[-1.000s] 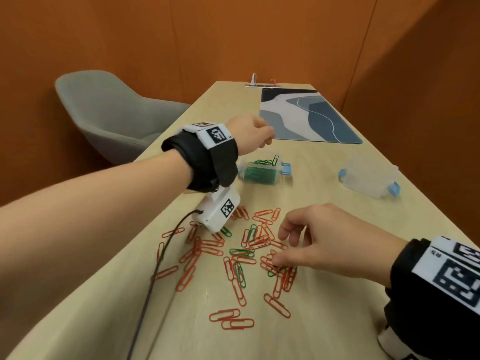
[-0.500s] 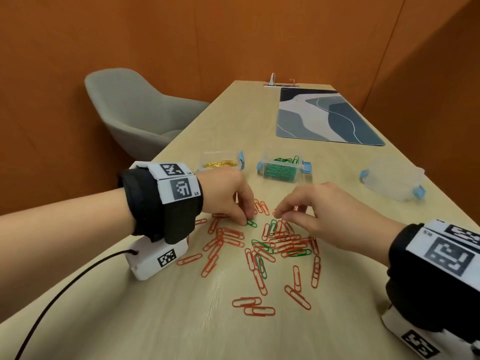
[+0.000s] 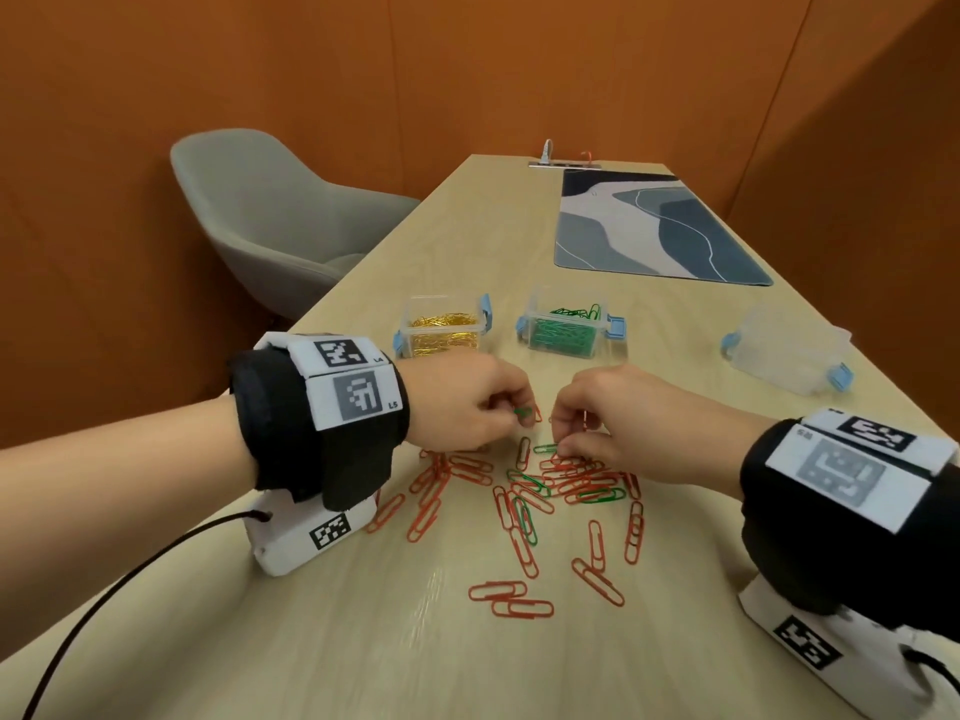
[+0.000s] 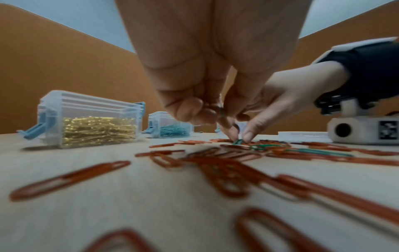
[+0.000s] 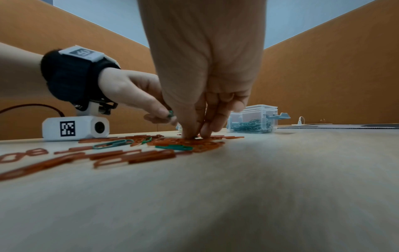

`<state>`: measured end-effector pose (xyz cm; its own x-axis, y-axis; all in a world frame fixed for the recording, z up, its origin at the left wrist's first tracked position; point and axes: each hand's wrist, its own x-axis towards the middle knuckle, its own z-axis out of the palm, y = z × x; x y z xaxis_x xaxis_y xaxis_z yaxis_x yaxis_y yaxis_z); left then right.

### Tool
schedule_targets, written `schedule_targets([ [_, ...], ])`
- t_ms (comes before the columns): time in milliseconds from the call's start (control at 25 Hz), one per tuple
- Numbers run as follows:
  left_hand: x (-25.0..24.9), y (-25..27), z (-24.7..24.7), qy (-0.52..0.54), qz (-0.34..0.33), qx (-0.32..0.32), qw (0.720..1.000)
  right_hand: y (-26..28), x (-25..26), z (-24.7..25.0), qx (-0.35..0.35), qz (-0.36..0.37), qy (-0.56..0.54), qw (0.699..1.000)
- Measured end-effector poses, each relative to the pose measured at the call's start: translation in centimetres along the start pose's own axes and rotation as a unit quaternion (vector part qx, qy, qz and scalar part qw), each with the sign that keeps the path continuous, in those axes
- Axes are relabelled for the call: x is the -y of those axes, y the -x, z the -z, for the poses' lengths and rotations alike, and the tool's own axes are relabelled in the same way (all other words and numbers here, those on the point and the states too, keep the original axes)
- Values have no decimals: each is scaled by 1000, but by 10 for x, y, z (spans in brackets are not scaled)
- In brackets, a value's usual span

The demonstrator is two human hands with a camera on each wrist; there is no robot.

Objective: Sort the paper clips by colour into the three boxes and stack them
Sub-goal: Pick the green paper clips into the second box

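While red clips (image 3: 524,558) and a few green ones (image 3: 597,495) lie loose nearest you, sorting is incomplete. Your left hand (image 3: 467,402) pinches a green clip (image 3: 522,411); your right hand (image 3: 613,423) pinches at another in the pile. Beyond, the gold box (image 3: 441,330) and green box (image 3: 566,330) are part-filled; the third box (image 3: 789,358) looks empty. Nothing is stacked.

The place looks like a small office meeting room. A long light wooden table (image 3: 467,241) stands between orange panel walls (image 3: 467,70). A grey upholstered chair (image 3: 270,220) waits at its side, a blue patterned desk mat (image 3: 654,226) lies on it, and a socket strip (image 3: 566,163) sits at the far end.
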<state>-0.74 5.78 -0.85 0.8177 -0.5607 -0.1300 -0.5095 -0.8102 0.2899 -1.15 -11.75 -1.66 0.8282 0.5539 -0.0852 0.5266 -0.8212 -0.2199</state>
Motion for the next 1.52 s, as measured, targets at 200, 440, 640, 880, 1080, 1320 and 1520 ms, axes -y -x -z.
schedule_targets([
  [200, -6, 6, -4, -3, -2, 20, 1000, 3, 1, 3, -7, 8, -3, 1000],
  [440, -13, 10, -7, 15, 2, 67, 998, 6, 3, 4, -39, -6, -41, 998],
  [640, -7, 9, -5, -20, 18, 83, 996, 25, 1, 8, -21, -39, -78, 996],
  [880, -8, 10, -6, -23, 55, 57, 997, 39, 1, 10, 22, -65, -42, 997],
  [1080, -8, 12, -4, 45, 68, -6, 997, 36, 5, 9, 22, -91, -75, 993],
  [1320, -10, 13, -1, 132, 60, -17, 989, 39, 10, 12, 50, -121, -119, 984],
  [1520, -2, 16, 13, 362, 76, 59, 927, 39, 11, 10, 94, -116, -97, 984],
])
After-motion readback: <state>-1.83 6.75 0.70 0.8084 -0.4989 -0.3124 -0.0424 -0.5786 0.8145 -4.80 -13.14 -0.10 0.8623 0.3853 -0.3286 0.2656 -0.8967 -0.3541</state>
